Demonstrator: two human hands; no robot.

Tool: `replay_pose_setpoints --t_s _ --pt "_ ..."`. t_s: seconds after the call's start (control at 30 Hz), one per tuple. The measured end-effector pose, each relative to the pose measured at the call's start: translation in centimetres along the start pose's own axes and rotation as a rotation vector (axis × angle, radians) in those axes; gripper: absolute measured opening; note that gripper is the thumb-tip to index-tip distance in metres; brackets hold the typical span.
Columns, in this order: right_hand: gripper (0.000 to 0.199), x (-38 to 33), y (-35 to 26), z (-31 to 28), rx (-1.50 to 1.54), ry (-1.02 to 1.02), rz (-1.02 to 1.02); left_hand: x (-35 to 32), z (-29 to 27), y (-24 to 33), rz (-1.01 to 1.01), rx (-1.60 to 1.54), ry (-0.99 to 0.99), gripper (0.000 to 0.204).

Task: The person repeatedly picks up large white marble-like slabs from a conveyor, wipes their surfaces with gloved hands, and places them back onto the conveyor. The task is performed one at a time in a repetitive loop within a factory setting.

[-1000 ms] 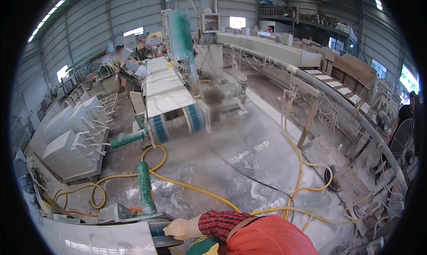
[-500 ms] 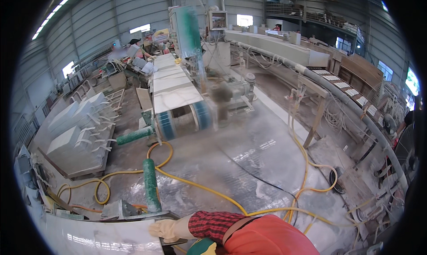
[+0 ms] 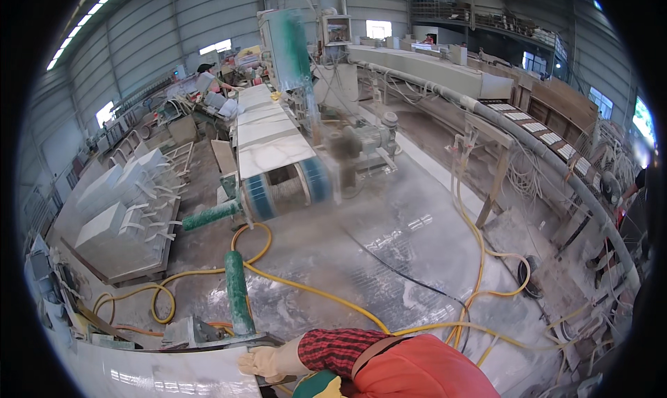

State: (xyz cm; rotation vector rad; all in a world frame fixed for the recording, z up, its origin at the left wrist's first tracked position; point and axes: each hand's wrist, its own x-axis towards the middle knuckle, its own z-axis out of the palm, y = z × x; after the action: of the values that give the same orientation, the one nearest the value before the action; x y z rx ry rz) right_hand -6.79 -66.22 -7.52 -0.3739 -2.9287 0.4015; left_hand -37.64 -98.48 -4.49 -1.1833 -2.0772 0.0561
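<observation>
From the lower edge my right arm reaches left, in a red sleeve and a red-and-black checked oversleeve. My right hand (image 3: 260, 363), in a cream glove, is closed over the end of a glossy white stone slab (image 3: 160, 370). Its thumb side and the slab's underside are hidden. Under my forearm shows a green and yellow shape (image 3: 319, 385), cut off by the lower edge; I cannot make out what it is. My left hand is out of view. A green roller (image 3: 238, 294) stands just beyond the slab.
Ahead, a belt conveyor (image 3: 290, 188) carries white slabs (image 3: 274, 148) beneath a green-and-white machine (image 3: 288, 47). Yellow hoses (image 3: 326, 302) and a black cable (image 3: 410, 276) cross the wet floor. Strapped white blocks (image 3: 114, 228) stand left. People work at the far left and right edge.
My right hand has shifted slightly to the right at the slab's end. The view has tilted a little. A person at the right edge has moved an arm.
</observation>
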Motion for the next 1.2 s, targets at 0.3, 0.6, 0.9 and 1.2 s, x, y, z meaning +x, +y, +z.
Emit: replay_pose_setpoints --t_s 0.3,0.6,0.9,1.2 --pt "0.053 -0.7 -0.1 1.0 -0.134 0.15 -0.005 -0.1 -0.4 0.2 0.022 0.003 0.016 0.033" --pt "0.046 -0.9 0.2 3.0 -0.173 0.152 0.063 -0.3 -0.5 0.7 0.051 0.002 0.047 0.031" --pt "0.061 -2.2 -3.6 -3.9 -0.158 -0.263 0.208 -2.5 -0.7 0.4 0.119 0.048 0.099 0.03" --pt "0.062 -1.9 -4.5 -2.0 -0.151 -0.248 0.235 -4.5 -0.1 -0.2 0.117 0.049 0.103 0.031"
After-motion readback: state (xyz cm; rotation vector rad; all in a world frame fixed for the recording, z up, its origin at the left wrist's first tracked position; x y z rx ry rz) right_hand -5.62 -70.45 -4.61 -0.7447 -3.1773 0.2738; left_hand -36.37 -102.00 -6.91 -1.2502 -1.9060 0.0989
